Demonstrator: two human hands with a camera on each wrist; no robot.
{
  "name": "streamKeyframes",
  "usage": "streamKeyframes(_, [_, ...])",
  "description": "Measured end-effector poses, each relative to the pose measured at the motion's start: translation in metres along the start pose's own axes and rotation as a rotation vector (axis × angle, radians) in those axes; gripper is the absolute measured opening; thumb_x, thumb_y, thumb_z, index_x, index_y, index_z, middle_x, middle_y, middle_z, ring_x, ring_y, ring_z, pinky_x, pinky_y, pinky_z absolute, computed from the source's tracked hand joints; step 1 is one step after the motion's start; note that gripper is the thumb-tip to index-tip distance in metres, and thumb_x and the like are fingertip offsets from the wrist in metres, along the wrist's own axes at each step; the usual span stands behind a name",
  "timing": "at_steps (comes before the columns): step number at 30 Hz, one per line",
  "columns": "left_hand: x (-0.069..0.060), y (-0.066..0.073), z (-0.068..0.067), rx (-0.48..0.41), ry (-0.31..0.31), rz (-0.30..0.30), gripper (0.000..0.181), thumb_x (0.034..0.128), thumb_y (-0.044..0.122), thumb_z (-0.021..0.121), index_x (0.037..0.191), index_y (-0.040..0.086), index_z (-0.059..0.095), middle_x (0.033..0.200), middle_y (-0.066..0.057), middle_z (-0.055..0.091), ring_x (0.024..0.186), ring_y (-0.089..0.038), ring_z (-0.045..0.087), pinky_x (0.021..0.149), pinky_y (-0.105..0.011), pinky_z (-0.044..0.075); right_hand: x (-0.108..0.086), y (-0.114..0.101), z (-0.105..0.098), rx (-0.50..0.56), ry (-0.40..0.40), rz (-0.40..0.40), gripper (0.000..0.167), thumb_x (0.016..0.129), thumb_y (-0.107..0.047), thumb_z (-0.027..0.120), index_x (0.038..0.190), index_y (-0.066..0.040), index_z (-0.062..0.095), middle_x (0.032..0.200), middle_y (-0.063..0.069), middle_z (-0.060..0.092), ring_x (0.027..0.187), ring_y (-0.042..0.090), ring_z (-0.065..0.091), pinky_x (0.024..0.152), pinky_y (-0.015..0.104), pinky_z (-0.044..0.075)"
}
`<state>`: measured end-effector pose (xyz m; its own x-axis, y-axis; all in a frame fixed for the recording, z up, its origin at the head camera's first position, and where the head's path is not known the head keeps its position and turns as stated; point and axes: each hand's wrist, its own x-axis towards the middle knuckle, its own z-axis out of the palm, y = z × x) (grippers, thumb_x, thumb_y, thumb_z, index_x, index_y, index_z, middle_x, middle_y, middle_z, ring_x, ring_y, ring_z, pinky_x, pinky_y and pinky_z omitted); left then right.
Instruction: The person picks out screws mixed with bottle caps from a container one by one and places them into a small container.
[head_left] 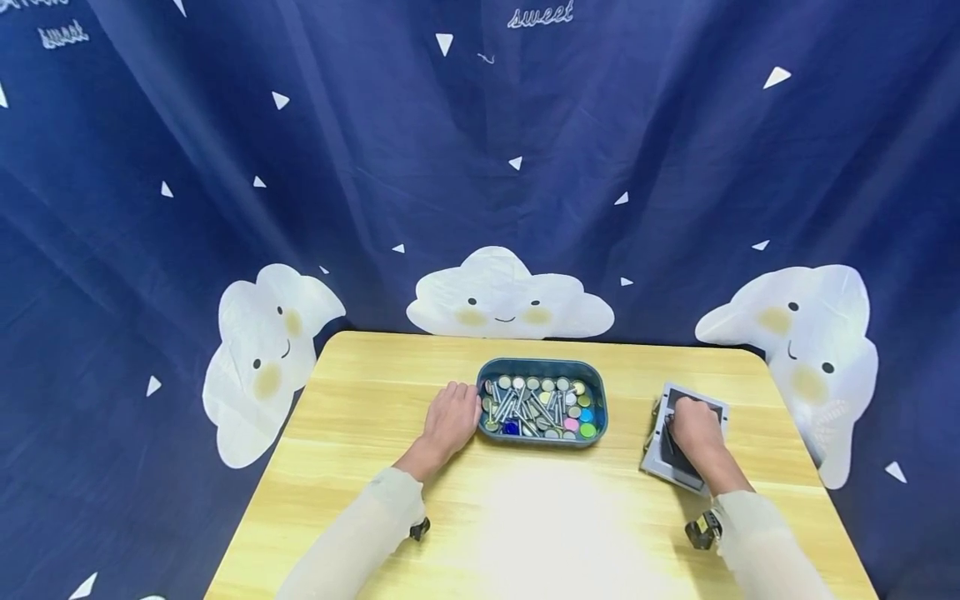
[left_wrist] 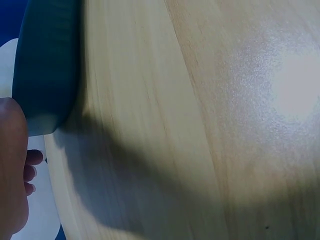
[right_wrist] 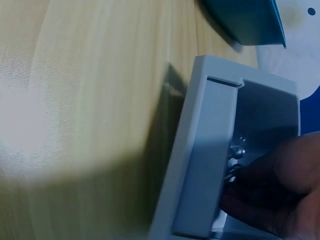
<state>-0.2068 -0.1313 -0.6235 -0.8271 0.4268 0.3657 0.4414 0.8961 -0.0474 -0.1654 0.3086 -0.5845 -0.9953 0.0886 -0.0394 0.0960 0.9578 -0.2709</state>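
Note:
A dark teal tub (head_left: 542, 442) holds silver bolts (head_left: 525, 408) and several round caps of mixed colours (head_left: 587, 430). At its left end lies my left hand (head_left: 450, 421), its thumb against the tub wall (left_wrist: 47, 70) and the other fingers loosely bent. To the right stands a light grey box (head_left: 673, 473) with a dark interior. Inside its opening is my right hand (head_left: 697, 429), its fingers curled at a small shiny metal bolt (right_wrist: 231, 173), which they appear to pinch. Another rounded metal head (right_wrist: 237, 152) shows beside it; my fingers partly hide both.
The wooden table (head_left: 390, 367) bears the tub and the box, with a stretch of tabletop between them. A blue curtain (head_left: 480, 200) with white clouds hangs behind the table's far edge. Bright glare lies on the near middle of the tabletop.

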Motion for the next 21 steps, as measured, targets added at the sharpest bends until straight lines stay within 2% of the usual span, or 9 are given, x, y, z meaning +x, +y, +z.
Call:
streamKeyframes(7, [0.001, 0.0, 0.003, -0.013, -0.031, -0.015, 0.02, 0.1064, 0.024, 0.052, 0.098, 0.009, 0.061, 0.082, -0.004, 0.059, 0.079, -0.022, 0.05, 0.064, -0.031, 0.044, -0.001, -0.009, -0.015, 0.013, 0.092, -0.001, 0.013, 0.082, 0.006, 0.056, 0.076, 0.014, 0.064, 0.071, 0.034, 0.064, 0.06, 0.042, 0.063, 0.051, 0.059, 0.053])
streamKeyframes(12, [0.001, -0.001, 0.001, -0.019, -0.058, -0.028, 0.024, 0.1084, 0.026, 0.046, 0.098, 0.009, 0.061, 0.084, -0.004, 0.06, 0.079, -0.022, 0.05, 0.064, -0.031, 0.045, -0.002, -0.022, -0.029, 0.03, 0.154, -0.004, 0.017, 0.082, 0.006, 0.054, 0.067, 0.008, 0.062, 0.064, 0.03, 0.063, 0.053, 0.039, 0.06, 0.045, 0.055, 0.049])
streamKeyframes(15, [0.001, 0.0, 0.0, -0.024, -0.082, -0.034, 0.028, 0.1097, 0.027, 0.042, 0.099, 0.009, 0.061, 0.086, -0.004, 0.06, 0.08, -0.022, 0.05, 0.065, -0.03, 0.046, -0.003, -0.035, -0.036, 0.039, 0.205, -0.042, 0.027, 0.084, 0.005, 0.051, 0.058, -0.001, 0.055, 0.058, 0.024, 0.059, 0.05, 0.038, 0.057, 0.043, 0.055, 0.048])
streamKeyframes(18, [0.001, 0.001, 0.0, -0.028, -0.086, -0.038, 0.024, 0.1088, 0.026, 0.046, 0.1, 0.009, 0.061, 0.086, -0.004, 0.06, 0.08, -0.022, 0.049, 0.066, -0.031, 0.046, -0.004, -0.052, -0.041, 0.047, 0.254, -0.09, 0.036, 0.088, 0.004, 0.049, 0.054, -0.008, 0.048, 0.053, 0.016, 0.055, 0.049, 0.033, 0.054, 0.043, 0.054, 0.048])
streamKeyframes(21, [0.001, 0.001, 0.0, -0.029, -0.078, -0.043, 0.02, 0.1069, 0.025, 0.052, 0.099, 0.009, 0.061, 0.085, -0.004, 0.06, 0.08, -0.022, 0.049, 0.065, -0.03, 0.045, -0.003, -0.07, -0.042, 0.083, 0.288, -0.14, 0.031, 0.091, 0.002, 0.054, 0.061, -0.002, 0.059, 0.058, 0.016, 0.062, 0.052, 0.031, 0.058, 0.048, 0.054, 0.053])
